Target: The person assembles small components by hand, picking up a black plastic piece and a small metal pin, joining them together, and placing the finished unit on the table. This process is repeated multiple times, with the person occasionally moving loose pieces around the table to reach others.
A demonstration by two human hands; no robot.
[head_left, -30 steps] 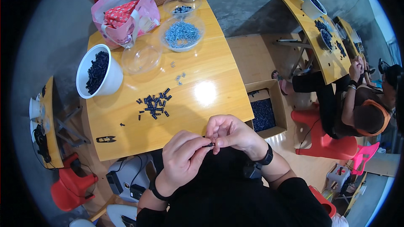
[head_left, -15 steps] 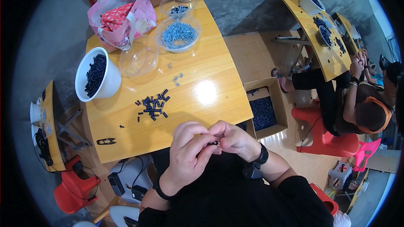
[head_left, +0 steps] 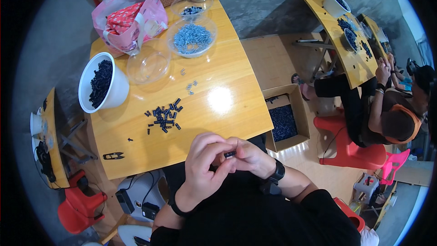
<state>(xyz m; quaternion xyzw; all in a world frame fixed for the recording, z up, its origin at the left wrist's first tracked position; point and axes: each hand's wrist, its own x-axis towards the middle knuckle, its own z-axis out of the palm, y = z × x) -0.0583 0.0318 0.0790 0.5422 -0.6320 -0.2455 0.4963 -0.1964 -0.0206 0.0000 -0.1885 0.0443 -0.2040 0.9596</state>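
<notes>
In front of my chest, just off the table's near edge, my left hand (head_left: 207, 159) and my right hand (head_left: 251, 157) meet with fingers closed in a pinch. Between their fingertips sits a small black plastic piece (head_left: 230, 154), partly covered by the fingers. Loose black pieces of a similar look form a pile (head_left: 165, 117) on the table beyond my hands. Past the pile lie a few small clear or silvery bits (head_left: 191, 86). A pair of black thread snips (head_left: 113, 156) rests near the table's left front corner.
On the yellow table (head_left: 241, 109) stand a white tub of black pieces (head_left: 119, 90), clear bowls with small silvery parts (head_left: 193, 53), an empty clear bowl (head_left: 148, 78) and a pink bag (head_left: 154, 9). A cardboard box (head_left: 296, 143) sits right of the table. Another person (head_left: 396, 118) works farther right.
My fingers have shifted around the black piece, which now shows more of its long side. The whole view has moved slightly; the things on the table look unchanged.
</notes>
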